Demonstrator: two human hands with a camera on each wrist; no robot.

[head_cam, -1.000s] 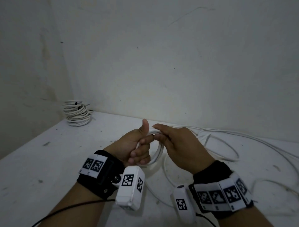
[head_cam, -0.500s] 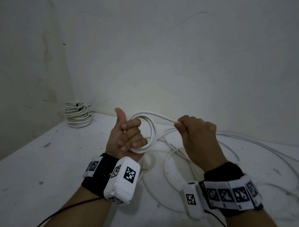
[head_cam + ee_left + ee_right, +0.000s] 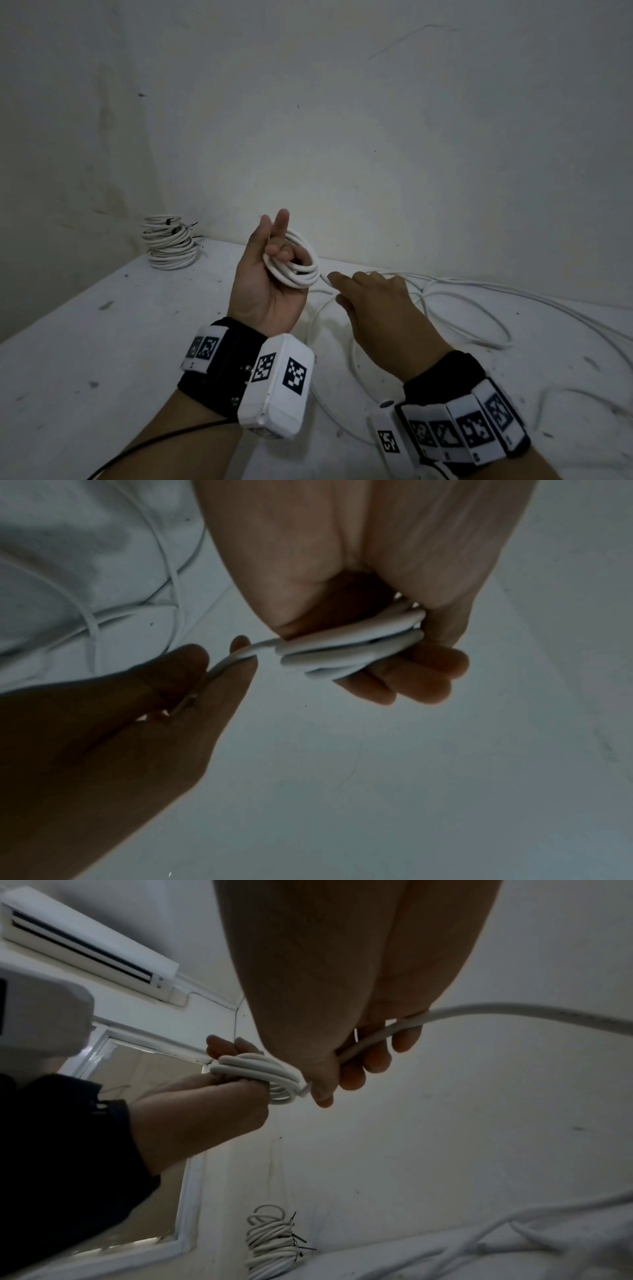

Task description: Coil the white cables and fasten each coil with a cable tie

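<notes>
My left hand (image 3: 270, 274) is raised palm-up above the table and grips a small coil of white cable (image 3: 296, 265), several loops wide; the curled fingers pass through it while the index finger points up. The same coil (image 3: 346, 650) shows in the left wrist view, and the coil (image 3: 260, 1074) again in the right wrist view. My right hand (image 3: 373, 301) sits just right of the coil, fingers curled around the cable strand (image 3: 383, 1034) that leads off it. The loose cable (image 3: 479, 308) trails in loops over the table to the right.
A stack of finished white coils (image 3: 169, 246) with black cable ties sticks up in the far left corner of the white table (image 3: 85, 359), against the wall. In the right wrist view an air conditioner (image 3: 85, 942) hangs on the wall.
My left hand rose and turned palm-up with the coil, which gained a loop. My right hand swung down and in toward the coil, sliding along the strand.
</notes>
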